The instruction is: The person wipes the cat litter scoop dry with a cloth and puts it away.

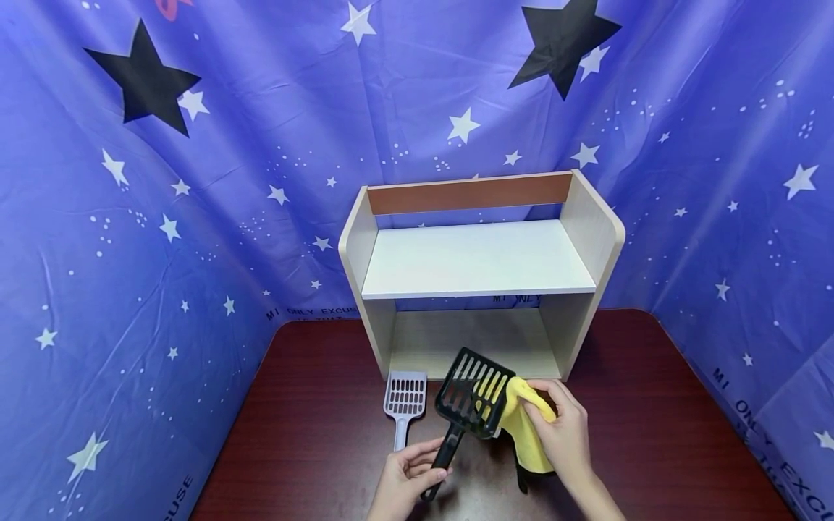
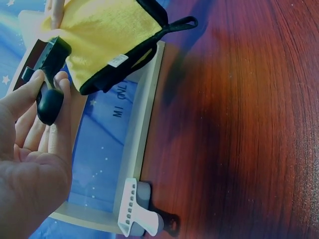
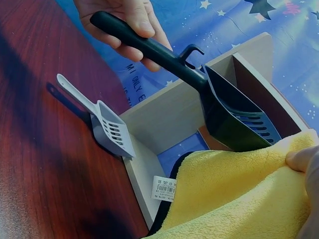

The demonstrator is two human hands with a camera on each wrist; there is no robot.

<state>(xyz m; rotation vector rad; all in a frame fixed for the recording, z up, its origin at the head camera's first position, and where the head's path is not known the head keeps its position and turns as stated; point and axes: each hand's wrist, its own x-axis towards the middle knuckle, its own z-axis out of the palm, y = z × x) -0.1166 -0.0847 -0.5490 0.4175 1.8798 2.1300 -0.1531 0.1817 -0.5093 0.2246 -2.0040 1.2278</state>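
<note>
Barcode on cloth, "EXCUSE" on curtain

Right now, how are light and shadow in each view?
Head: fairly even light, soft shading in the curtain's folds; left wrist: reddish sheen on the table, the grey scoop looking nearly white; right wrist: the grey scoop's shadow falls dark on the table, while the cloth is bright with its texture clear.

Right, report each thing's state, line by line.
Black slotted plastic scoop, raised, handle held in the left fingers
Yellow fleecy black-edged cloth, hanging, pinched in the right fingers
Pale grey slotted plastic scoop, resting unheld
Pale wooden two-level shelf, standing upright
Blue star-printed fabric backdrop, hanging, wrinkled
Dark reddish wooden table, partly shadowed
</note>
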